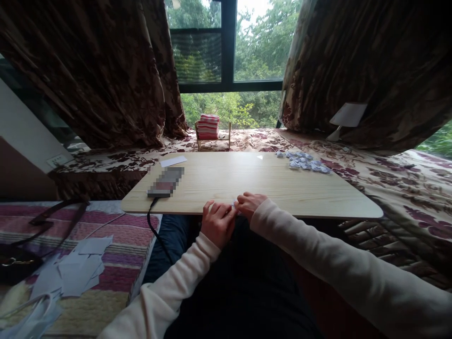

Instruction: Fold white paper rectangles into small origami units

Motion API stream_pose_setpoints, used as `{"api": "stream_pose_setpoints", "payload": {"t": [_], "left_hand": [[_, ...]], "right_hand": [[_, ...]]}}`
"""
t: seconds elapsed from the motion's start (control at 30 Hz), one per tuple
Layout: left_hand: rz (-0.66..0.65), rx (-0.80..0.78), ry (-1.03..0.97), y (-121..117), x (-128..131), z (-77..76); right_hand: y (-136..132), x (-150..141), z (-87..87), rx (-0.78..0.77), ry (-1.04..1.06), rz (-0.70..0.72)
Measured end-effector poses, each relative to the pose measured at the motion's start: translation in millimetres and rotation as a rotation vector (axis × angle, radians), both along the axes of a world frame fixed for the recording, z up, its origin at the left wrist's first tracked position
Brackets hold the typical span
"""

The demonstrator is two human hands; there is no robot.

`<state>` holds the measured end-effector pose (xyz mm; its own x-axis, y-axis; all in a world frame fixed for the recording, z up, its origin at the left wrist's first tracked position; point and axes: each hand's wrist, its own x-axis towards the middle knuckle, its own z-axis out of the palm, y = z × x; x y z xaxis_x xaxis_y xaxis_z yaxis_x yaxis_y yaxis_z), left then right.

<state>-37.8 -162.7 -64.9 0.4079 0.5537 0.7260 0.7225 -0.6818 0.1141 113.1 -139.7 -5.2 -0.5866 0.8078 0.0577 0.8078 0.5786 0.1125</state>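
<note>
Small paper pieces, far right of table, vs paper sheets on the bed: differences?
Size: the paper pieces are small; the paper sheets are clearly larger.
Pose: the paper pieces form a bumpy scatter; the paper sheets lie mostly flat, overlapping.
Surface: the paper pieces rest on the bare table; the paper sheets rest on the striped bed.
Shared: both whitish, loosely grouped.

The paper (233,204) between the left hand (219,223) and the right hand (250,205) is mostly hidden by fingers, only a white bit showing; the gadget (165,182) on the table (219,176) is blurred into coarse squares (its screen cannot be read); the far end of its cable (149,225) is out of sight; the folded scraps (307,162) are too small to count; the left edge cuts off the handbag (17,263); the bottom edge crops the left sleeve (165,292).
</note>
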Motion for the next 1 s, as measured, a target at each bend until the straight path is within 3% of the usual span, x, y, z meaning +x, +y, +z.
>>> {"api": "stream_pose_setpoints", "payload": {"t": [0.2,0.37,0.5,0.77,1.0], "left_hand": [[-0.028,-0.025,-0.075,-2.4,-4.4,0.5],[-0.053,-0.089,-0.214,-17.2,-4.5,7.5],[-0.030,-0.199,-0.410,-32.8,-1.4,14.2],[-0.027,-0.639,-0.767,-33.8,-5.9,17.0],[-0.075,-0.991,-1.058,-35.3,6.9,19.2]], "right_hand": [[15.8,22.1,-12.6,0.040,0.244,-0.062],[-9.2,43.5,-29.0,0.136,0.495,-0.096],[-27.1,37.0,-37.2,0.143,0.607,-0.091],[-19.5,25.1,-36.3,0.142,0.650,-0.010],[-41.5,23.3,-22.0,0.279,0.722,0.117]]}}
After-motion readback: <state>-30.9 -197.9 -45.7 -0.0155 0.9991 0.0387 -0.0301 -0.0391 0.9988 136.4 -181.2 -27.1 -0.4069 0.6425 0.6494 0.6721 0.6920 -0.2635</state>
